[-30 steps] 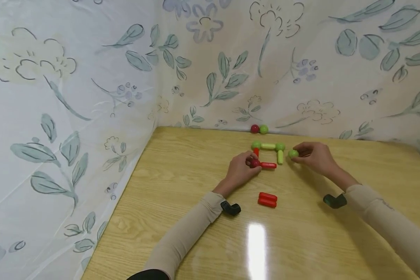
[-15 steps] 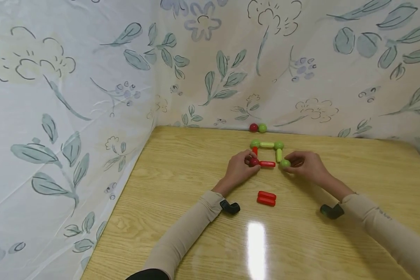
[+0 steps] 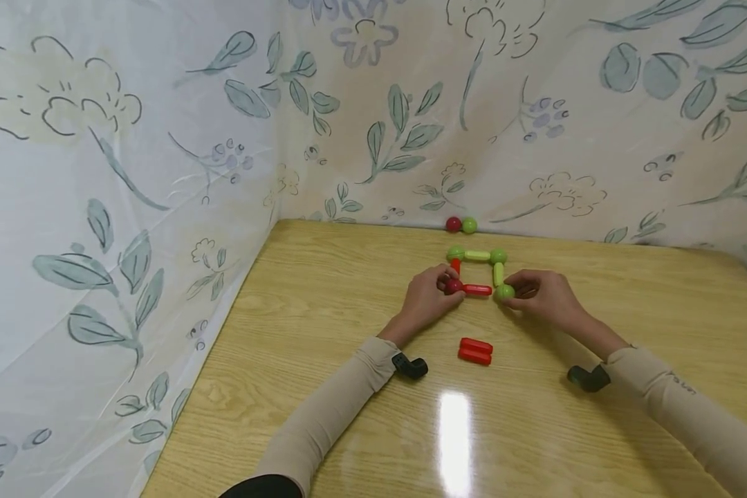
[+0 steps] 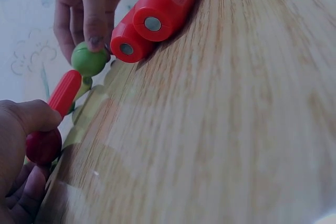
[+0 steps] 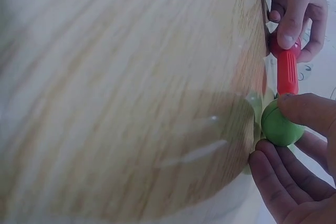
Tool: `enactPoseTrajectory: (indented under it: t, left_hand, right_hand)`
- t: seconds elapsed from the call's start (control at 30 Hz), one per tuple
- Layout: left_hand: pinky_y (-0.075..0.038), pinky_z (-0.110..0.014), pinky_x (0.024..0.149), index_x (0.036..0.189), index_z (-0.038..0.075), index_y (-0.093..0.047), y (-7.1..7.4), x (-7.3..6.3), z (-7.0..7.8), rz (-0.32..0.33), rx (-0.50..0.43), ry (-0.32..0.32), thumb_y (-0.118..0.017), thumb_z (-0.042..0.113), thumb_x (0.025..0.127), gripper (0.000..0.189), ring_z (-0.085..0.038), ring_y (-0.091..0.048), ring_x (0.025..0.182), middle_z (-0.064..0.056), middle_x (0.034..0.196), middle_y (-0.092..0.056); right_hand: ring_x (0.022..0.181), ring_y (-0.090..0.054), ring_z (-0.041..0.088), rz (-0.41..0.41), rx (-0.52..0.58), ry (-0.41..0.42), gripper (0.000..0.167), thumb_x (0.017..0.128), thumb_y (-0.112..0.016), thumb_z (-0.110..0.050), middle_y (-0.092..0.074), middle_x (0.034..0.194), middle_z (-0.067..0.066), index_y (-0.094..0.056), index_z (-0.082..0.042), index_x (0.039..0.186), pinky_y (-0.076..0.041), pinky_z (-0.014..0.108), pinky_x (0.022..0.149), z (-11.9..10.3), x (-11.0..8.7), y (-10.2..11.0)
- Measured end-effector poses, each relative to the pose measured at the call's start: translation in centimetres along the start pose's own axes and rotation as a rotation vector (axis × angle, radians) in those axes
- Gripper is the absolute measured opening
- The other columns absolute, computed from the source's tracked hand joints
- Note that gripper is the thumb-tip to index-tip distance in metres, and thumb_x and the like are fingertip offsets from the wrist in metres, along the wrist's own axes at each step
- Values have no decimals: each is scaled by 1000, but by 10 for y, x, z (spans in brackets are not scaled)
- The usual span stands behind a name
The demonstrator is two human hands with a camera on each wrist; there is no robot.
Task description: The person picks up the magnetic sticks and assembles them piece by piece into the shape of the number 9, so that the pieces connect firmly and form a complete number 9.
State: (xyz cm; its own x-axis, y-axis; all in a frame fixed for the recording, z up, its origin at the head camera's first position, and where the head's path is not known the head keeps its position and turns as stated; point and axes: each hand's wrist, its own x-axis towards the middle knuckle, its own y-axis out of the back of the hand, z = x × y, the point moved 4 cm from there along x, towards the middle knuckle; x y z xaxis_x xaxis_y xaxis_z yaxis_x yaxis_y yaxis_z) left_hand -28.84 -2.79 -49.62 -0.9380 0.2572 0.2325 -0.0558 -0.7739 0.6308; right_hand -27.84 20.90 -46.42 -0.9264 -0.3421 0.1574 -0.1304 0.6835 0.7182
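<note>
My left hand (image 3: 427,299) pinches a dark red ball (image 3: 453,286). From that ball a red magnetic rod (image 3: 478,290) points right, and another red rod (image 3: 456,265) runs back to a green ball (image 3: 455,254). A pale green rod (image 3: 477,256) links it to a second green ball (image 3: 498,256), from which another pale green rod (image 3: 499,274) comes forward. Between right thumb and fingers, my right hand (image 3: 549,299) holds a third green ball (image 5: 282,123) at that rod's front end. The first red rod's tip lies close beside this ball; contact there is unclear.
Two red rods (image 3: 476,351) lie side by side nearer me, with metal discs in their ends. At the table's back edge sit a loose red ball (image 3: 453,224) and a loose green ball (image 3: 469,225). A patterned cloth (image 3: 361,138) rises behind the wooden table (image 3: 324,290).
My right hand has brought its green ball left and toward me, to the front end of the pale green rod. The left hand keeps its hold on the red ball.
</note>
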Motion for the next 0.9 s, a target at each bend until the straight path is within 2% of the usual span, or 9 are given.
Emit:
enactPoseTrajectory:
  t: [0.6,0.9]
  left_hand:
    - [-46,-19,72,105,22,-63,-1,2,-3,0,7,4,-80,28,85,28,-5,-57,86,8,98,-61]
    - [-46,-19,71,105,21,-63,0,1,-2,-1,0,-7,-80,27,85,27,-5,-57,86,7,99,-61]
  right_hand:
    - [87,-70,27,-17,23,7,30,81,-84,-9,-73,96,11,-72,-1,106,-54,20,70,-4,1,-6]
    - [85,-70,25,-3,19,-19,32,83,-84,-20,-73,96,10,-72,-2,106,-53,21,69,-4,-1,-5]
